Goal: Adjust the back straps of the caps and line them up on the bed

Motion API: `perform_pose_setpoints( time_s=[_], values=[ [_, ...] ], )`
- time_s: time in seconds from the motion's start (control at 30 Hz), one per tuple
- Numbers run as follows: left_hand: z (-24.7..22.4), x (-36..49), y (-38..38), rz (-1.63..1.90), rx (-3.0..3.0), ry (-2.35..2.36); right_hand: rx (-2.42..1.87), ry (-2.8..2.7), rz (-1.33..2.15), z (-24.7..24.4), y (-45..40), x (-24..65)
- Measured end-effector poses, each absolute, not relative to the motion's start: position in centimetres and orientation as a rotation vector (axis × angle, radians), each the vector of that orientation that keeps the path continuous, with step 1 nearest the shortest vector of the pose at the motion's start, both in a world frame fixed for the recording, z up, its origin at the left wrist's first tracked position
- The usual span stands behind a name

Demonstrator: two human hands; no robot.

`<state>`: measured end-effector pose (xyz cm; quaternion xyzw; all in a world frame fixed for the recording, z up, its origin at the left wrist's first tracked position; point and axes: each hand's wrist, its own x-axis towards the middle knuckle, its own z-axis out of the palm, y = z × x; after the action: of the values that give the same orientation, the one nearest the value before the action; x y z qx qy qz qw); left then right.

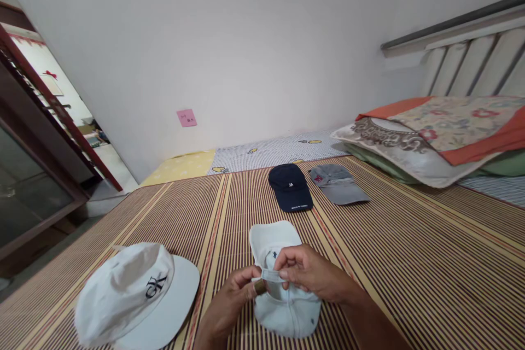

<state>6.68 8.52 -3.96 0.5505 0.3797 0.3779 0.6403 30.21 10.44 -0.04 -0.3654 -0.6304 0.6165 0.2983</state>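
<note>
A pale blue baseball cap point(287, 314) lies on the striped mat in front of me, its brim pointing away. Across its back opening runs a pale adjuster strap point(270, 275). My left hand point(235, 298) pinches the strap's left end, beside a brownish buckle-like piece at the thumb. From the other side, my right hand point(309, 272) grips the strap's right part between thumb and fingers. Left of my hands rests a white cap point(127, 290) with a dark monogram. Beyond them sit a navy cap point(290, 187) and a grey cap point(338, 183), side by side.
The striped mat point(172, 219) covers the bed. Stacked pillows point(394, 147) with an orange-edged floral cover lie at the right, below a headboard point(471, 65). A white wall with a pink note point(186, 117) rises behind. An open doorway stands at the left.
</note>
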Motion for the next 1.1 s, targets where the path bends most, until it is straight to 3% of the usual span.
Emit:
perform_pose_setpoints(
  time_s=[1.1],
  values=[
    [-4.85,6.84,8.73,0.834,1.335,0.848,-0.789,-1.734,1.690,-0.48,10.25,29.67]
  ],
)
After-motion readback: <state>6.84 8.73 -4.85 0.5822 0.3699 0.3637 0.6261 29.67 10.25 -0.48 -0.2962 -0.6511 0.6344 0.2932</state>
